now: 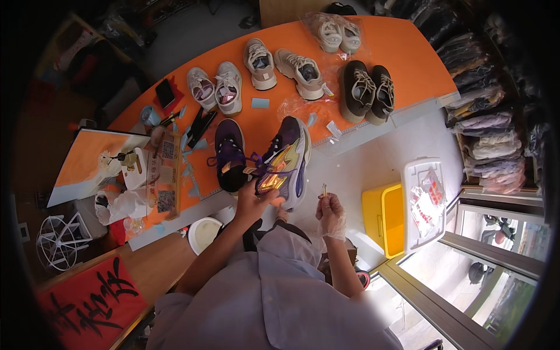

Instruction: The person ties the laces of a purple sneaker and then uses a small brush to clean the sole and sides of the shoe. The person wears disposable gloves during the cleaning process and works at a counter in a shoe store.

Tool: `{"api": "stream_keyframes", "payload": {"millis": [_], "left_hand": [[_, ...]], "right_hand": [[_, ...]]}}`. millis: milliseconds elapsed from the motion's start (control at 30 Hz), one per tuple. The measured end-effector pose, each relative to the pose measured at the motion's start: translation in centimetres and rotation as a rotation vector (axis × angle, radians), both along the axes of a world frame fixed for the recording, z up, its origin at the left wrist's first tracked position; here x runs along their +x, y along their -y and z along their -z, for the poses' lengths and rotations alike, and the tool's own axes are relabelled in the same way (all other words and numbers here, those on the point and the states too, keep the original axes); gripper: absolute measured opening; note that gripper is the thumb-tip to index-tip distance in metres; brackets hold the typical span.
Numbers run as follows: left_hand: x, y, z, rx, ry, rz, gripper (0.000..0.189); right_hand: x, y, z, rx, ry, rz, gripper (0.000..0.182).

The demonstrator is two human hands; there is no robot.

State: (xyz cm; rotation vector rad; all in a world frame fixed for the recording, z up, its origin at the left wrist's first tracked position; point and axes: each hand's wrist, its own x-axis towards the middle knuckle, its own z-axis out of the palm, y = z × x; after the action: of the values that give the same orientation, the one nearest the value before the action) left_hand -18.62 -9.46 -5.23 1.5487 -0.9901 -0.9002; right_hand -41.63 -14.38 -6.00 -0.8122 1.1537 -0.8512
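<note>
My left hand point(253, 204) grips the heel end of a purple and grey sneaker point(289, 166), tilted so its shiny iridescent side panel and thick sole face up. Its mate, a dark purple sneaker point(229, 148) with purple laces, is just to the left at the table's front edge. My right hand point(331, 215), in a thin see-through glove, is apart from the shoe on its right. A small slender item point(324, 189) with a pale tip is pinched between its thumb and fingers; what it is cannot be made out.
The orange table point(402, 52) bears white sneakers point(228, 87), beige sneakers point(302, 74), dark brown shoes point(358, 92), a bagged pair point(330, 35), black scissors point(201, 127), a phone point(165, 93) and a blue tape roll point(149, 116). A yellow bin point(372, 218) with a white lid stands right.
</note>
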Motion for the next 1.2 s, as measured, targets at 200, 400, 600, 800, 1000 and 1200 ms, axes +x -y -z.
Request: {"api": "stream_keyframes", "payload": {"millis": [200,400,600,800,1000,1200], "left_hand": [[0.2,-2.3,3.8,0.111,0.091,0.099,0.041],[-0.2,-1.4,0.2,0.084,0.012,-0.117,0.029],[1.0,-1.7,-4.7,0.049,0.394,0.010,0.019],[2.0,-2.4,-4.7,0.042,0.383,0.016,0.018],[2.3,-1.8,-5.2,0.064,0.398,0.067,0.018],[2.7,-1.8,-5.0,0.124,0.357,0.085,0.021]], "right_hand": [[1.4,-0.4,0.8,-0.053,-0.232,-0.042,0.024],[2.5,-0.8,0.3,-0.026,-0.276,-0.055,0.026],[3.6,0.3,-1.2,0.004,-0.250,-0.107,0.029],[4.6,1.0,0.0,-0.029,-0.301,-0.160,0.033],[5.3,2.0,-0.2,0.004,-0.351,-0.215,0.034],[5.5,2.1,0.0,0.134,-0.306,-0.163,0.035]]}}
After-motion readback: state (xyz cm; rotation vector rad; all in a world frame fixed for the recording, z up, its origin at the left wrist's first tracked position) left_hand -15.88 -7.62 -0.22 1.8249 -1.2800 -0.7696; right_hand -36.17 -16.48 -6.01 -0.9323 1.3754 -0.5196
